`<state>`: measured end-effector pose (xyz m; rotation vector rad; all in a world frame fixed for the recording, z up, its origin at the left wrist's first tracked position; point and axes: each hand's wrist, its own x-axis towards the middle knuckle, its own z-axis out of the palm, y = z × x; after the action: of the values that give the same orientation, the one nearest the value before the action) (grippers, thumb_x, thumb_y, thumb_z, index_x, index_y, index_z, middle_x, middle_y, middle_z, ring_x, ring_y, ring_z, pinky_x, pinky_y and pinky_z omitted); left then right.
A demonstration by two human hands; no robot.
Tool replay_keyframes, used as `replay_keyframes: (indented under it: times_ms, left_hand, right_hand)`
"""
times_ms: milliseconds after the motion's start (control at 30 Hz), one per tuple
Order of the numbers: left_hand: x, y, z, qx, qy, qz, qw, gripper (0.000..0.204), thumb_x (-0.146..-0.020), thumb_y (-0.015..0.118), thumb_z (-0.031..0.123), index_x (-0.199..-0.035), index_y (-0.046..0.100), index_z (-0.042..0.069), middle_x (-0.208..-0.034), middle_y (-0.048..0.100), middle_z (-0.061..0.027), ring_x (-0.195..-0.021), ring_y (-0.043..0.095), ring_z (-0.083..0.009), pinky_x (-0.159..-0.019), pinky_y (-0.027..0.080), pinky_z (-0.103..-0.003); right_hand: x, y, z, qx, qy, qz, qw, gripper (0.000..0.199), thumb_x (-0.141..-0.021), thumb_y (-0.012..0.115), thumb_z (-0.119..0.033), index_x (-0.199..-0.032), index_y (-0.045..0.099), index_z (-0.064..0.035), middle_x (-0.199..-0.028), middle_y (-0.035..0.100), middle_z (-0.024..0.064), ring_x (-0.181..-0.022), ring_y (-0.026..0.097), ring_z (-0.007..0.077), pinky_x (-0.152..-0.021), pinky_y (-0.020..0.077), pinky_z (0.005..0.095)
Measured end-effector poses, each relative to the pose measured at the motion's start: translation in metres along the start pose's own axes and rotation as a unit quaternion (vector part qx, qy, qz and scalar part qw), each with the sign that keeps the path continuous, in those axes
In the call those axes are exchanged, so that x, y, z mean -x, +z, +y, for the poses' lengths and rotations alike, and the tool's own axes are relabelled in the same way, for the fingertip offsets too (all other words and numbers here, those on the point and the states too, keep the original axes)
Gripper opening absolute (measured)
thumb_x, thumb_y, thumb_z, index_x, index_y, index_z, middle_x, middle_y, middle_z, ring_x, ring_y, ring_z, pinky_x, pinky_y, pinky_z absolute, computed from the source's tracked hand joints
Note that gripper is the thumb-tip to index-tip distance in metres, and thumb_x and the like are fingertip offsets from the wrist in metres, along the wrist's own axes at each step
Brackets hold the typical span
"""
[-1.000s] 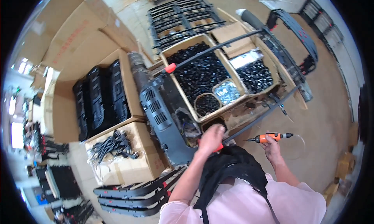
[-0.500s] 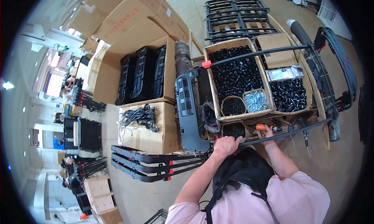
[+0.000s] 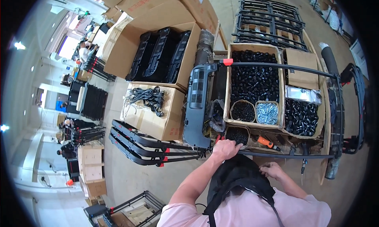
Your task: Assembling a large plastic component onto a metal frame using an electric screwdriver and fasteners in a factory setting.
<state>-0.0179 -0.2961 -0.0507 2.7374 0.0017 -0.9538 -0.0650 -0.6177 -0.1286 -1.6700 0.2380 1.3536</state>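
My left hand (image 3: 226, 148) reaches forward to a small round basket of black parts (image 3: 237, 135) at the bench's front edge; its fingertips curl over the rim and are hidden. My right hand (image 3: 272, 170) hovers close to my chest, fingers bent against the top of a black pouch (image 3: 237, 175) I wear, with nothing visible in it. An orange-handled screwdriver (image 3: 265, 142) lies on the bench between the two hands. A long black bar (image 3: 276, 155) runs along the bench front under my left hand.
A grey vented panel (image 3: 197, 104) stands left of the baskets. Behind are a big box of black parts (image 3: 254, 79), a basket of silver screws (image 3: 267, 113) and another black-parts box (image 3: 301, 116). Black frames (image 3: 138, 146) lie on the floor at left beside cartons (image 3: 152, 116).
My right hand has let go of the orange screwdriver, which now lies on the bench, and pulled back toward my chest. My left hand has moved to the small basket. My view swung left.
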Motion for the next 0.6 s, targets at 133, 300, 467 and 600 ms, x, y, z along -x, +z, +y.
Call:
replay_keyframes:
  times_ms: [133, 300, 467, 600]
  left_hand:
    - [0.003, 0.001, -0.007, 0.011, -0.016, 0.011, 1.0, 0.067, -0.106, 0.044, 0.057, -0.094, 0.08, 0.002, -0.094, 0.078, -0.0216, -0.093, 0.077, -0.0377, -0.084, 0.061, -0.05]
    - [0.009, 0.003, -0.005, 0.046, -0.002, 0.076, 0.996, 0.058, -0.105, 0.049, 0.053, -0.091, 0.078, 0.004, -0.086, 0.077, -0.0211, -0.085, 0.076, -0.0385, -0.079, 0.061, -0.051]
    - [0.01, 0.028, -0.014, 0.06, 0.01, 0.183, 0.981, 0.041, -0.102, 0.058, 0.045, -0.095, 0.071, 0.007, -0.086, 0.074, -0.0168, -0.084, 0.073, -0.0355, -0.076, 0.058, -0.048]
    - [0.04, 0.034, -0.01, 0.186, 0.202, 0.467, 0.841, 0.018, -0.093, 0.071, 0.023, -0.101, 0.067, 0.007, -0.097, 0.065, -0.0107, -0.092, 0.064, -0.0311, -0.077, 0.052, -0.045]
  right_hand:
    - [0.052, -0.031, -0.12, 0.119, -0.254, -0.08, 0.956, 0.029, -0.098, 0.07, -0.021, -0.119, 0.076, -0.0024, -0.104, 0.078, 0.0075, -0.098, 0.07, 0.0157, -0.088, 0.0564, 0.0331]
    - [-0.012, -0.113, -0.244, 0.208, -0.388, 0.212, 0.872, 0.031, -0.097, 0.069, -0.015, -0.124, 0.07, -0.0005, -0.114, 0.076, 0.0147, -0.106, 0.072, 0.0234, -0.095, 0.0552, 0.0374]
    - [-0.13, -0.202, -0.328, 0.429, -0.403, 0.447, 0.673, 0.046, -0.1, 0.066, -0.029, -0.14, 0.06, -0.0062, -0.138, 0.063, 0.0212, -0.13, 0.057, 0.0429, -0.109, 0.0462, 0.0511]
    - [-0.175, -0.21, -0.379, 0.487, -0.226, 0.379, 0.754, 0.057, -0.105, 0.052, -0.051, -0.134, 0.065, -0.0037, -0.129, 0.069, 0.0236, -0.127, 0.061, 0.0427, -0.108, 0.0469, 0.0511]
